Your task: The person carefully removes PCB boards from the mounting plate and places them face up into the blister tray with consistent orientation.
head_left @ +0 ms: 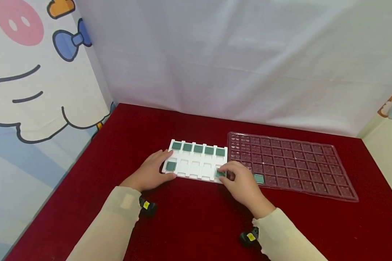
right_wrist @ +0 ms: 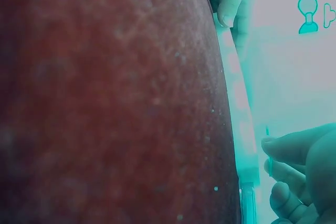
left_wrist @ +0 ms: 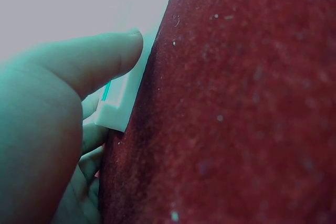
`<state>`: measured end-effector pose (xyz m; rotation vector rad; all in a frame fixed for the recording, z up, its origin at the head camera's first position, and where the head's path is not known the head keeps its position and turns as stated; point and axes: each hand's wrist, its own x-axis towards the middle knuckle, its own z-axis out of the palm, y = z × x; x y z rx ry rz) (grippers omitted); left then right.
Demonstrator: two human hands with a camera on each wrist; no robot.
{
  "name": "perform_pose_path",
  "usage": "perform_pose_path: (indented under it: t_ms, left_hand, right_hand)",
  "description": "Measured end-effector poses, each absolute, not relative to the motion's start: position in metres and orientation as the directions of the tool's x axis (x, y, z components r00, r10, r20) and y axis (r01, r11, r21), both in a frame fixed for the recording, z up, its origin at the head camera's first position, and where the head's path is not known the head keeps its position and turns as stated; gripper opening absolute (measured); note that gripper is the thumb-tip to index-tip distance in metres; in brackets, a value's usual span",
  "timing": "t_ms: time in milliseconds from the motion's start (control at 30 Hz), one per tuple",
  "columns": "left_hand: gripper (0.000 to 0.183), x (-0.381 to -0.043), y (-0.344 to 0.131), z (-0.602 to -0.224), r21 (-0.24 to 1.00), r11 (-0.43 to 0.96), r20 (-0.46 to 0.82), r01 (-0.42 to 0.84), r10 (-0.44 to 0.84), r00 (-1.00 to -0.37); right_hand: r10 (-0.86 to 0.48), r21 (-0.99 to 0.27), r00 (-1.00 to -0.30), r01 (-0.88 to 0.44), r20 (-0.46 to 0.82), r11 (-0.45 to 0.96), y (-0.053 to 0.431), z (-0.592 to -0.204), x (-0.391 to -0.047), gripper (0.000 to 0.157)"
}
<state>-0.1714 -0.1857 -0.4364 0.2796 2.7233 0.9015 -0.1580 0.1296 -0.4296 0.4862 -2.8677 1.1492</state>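
Note:
A white plastic tray point(head_left: 195, 169) with two rows of pockets lies on the table. My left hand point(head_left: 150, 172) grips its left end, the thumb point(left_wrist: 113, 59) on the front edge and the fingers round the side. Between thumb and fingertips, my right hand point(head_left: 243, 185) pinches a small green square chip point(head_left: 220, 173) over the front-right pocket. In the right wrist view this chip point(right_wrist: 270, 167) stands on edge, thin, between the fingertips. Green chips point(head_left: 198, 149) fill the back row, and another chip point(head_left: 171, 166) sits in the front-left pocket. Three front pockets between are bare.
A clear plastic tray point(head_left: 294, 163) with many square pockets lies to the right, against the white tray's right end. One green chip point(head_left: 258, 178) sits at its front-left corner, beside my right hand. A red cloth point(head_left: 196, 224) covers the table; a white curtain point(head_left: 232, 61) hangs behind.

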Motion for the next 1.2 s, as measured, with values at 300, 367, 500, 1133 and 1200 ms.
perform_pose_path:
  t_ms: [300, 367, 500, 1133, 1200]
  left_hand:
    - [0.086, -0.172, -0.186, -0.438, 0.609, 0.787, -0.178, 0.101, 0.260, -0.949]
    - [0.086, -0.172, -0.186, -0.439, 0.610, 0.786, -0.177, 0.101, 0.260, -0.949]
    - [0.086, -0.172, -0.186, -0.440, 0.609, 0.787, -0.175, 0.101, 0.258, -0.950]
    - [0.086, -0.170, -0.185, -0.438, 0.607, 0.788, -0.176, 0.103, 0.260, -0.950]
    - [0.086, -0.170, -0.185, -0.437, 0.609, 0.786, -0.173, 0.104, 0.259, -0.950]
  right_hand:
    - [-0.268, -0.677, -0.954, -0.285, 0.133, 0.678, 0.137, -0.431, -0.155, 0.016]
    - [-0.265, -0.680, -0.955, -0.285, 0.136, 0.675, 0.139, -0.431, -0.154, 0.016]
    - [-0.257, -0.679, -0.957, -0.279, 0.137, 0.679, 0.143, -0.433, -0.154, 0.017]
    - [-0.234, -0.671, -0.962, -0.265, 0.139, 0.693, 0.161, -0.432, -0.150, 0.018]
    - [-0.228, -0.669, -0.964, -0.260, 0.137, 0.696, 0.163, -0.432, -0.150, 0.018]
